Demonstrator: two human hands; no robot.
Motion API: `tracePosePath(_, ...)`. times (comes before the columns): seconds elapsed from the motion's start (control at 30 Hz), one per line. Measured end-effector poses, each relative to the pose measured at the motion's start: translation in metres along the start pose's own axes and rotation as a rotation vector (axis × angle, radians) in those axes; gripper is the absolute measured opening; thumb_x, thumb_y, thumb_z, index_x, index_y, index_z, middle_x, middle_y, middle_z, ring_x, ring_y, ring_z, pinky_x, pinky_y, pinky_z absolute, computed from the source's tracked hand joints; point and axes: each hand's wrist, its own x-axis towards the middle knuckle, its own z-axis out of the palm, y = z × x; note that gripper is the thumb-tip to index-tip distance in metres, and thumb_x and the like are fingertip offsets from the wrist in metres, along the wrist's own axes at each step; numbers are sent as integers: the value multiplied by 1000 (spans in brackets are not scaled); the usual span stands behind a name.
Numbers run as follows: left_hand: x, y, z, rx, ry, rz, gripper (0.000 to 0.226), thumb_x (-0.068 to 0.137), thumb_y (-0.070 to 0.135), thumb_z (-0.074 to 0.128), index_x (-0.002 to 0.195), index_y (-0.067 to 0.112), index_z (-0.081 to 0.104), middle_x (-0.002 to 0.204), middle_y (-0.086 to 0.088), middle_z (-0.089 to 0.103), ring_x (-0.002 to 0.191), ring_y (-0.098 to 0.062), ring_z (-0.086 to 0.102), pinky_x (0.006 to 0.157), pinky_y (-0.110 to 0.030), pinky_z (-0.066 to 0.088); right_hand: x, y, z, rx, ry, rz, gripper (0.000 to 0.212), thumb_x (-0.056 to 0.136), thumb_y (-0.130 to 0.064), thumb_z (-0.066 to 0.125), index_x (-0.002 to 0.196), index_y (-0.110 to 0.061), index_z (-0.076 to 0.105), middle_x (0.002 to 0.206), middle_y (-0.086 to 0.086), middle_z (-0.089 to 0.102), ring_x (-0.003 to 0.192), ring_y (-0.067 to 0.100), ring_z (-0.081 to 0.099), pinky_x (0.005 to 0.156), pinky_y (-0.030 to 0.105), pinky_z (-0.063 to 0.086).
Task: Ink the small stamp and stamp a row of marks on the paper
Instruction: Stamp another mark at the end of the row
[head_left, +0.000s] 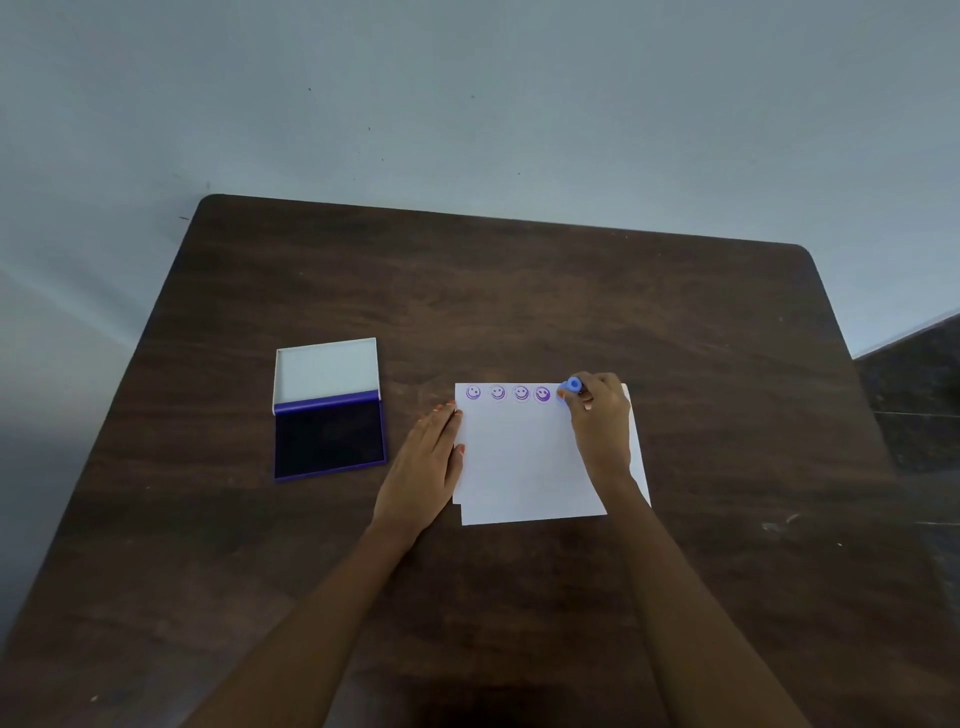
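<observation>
We hold the small blue stamp (572, 385) in our right hand (600, 415), fingers closed around its barrel, at the far right end of the row on the paper (519, 457). It stands just right of the fourth mark, and its face seems to be down on the sheet or very close to it; we cannot tell which. Four purple smiley marks (508, 393) run along the far edge, from the left corner toward the stamp. The fourth looks darker and more filled than the other three.

Our left hand (431, 457) lies flat and open, palm down, on the surface (519, 291), its fingertips touching the left edge of the paper and grasping nothing.

To do this press well, we judge the stamp should come straight down, level with the row and spaced like the others, with even pressure and no rocking, then lift cleanly so the wet ink does not smear. The left hand should pin the sheet, since more loose sheets seem to lie under it.

The open ink pad (330, 439) sits well to the left, its pale lid (326, 370) folded back on the far side. We can read no brand, label or writing anywhere.
</observation>
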Motion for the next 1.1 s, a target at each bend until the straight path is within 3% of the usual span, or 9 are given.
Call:
tracePosePath(0.23,1,0,0,15,2,10,46,94,18,43,137,7,32,146,-11,35,135,-24,32,109,-28,13,1,-2,-3,-36,-41,-14,25,83,-14,61,104,1,61,111,20,61,94,27,59,79,22,41)
tracePosePath(0.4,0,1,-1,10,6,7,46,94,19,42,137,7,31,147,-11,34,136,-23,31,110,-28,12,9,-4,-10,-88,-140,11,28,85,-23,59,103,-1,62,111,18,60,82,15,49,75,21,39)
tracePosePath(0.57,1,1,-1,2,4,4,47,95,19,41,139,8,29,148,-10,32,137,-22,29,110,-26,11,9,-7,-13,-39,-141,33,40,89,-34,49,92,2,65,104,20,60,80,14,48,73,26,37)
tracePosePath(0.77,1,1,-1,2,6,5,46,95,19,41,138,8,29,148,-10,31,137,-22,29,110,-27,12,9,-10,-16,27,-86,55,25,88,-20,55,95,2,64,101,20,64,80,15,50,73,26,39)
tracePosePath(0.97,0,0,0,1,3,0,47,95,20,40,139,9,28,149,-9,31,137,-21,28,110,-26,12,17,-13,-19,151,-158,193,26,84,-21,61,86,5,65,92,22,68,76,21,55,70,28,39)
tracePosePath(1.1,0,0,1,3,10,2,46,95,19,42,138,8,30,148,-10,33,136,-22,30,110,-27,14,22,-12,-23,275,-235,321,26,82,-22,63,85,4,65,90,20,67,77,23,57,77,39,49)
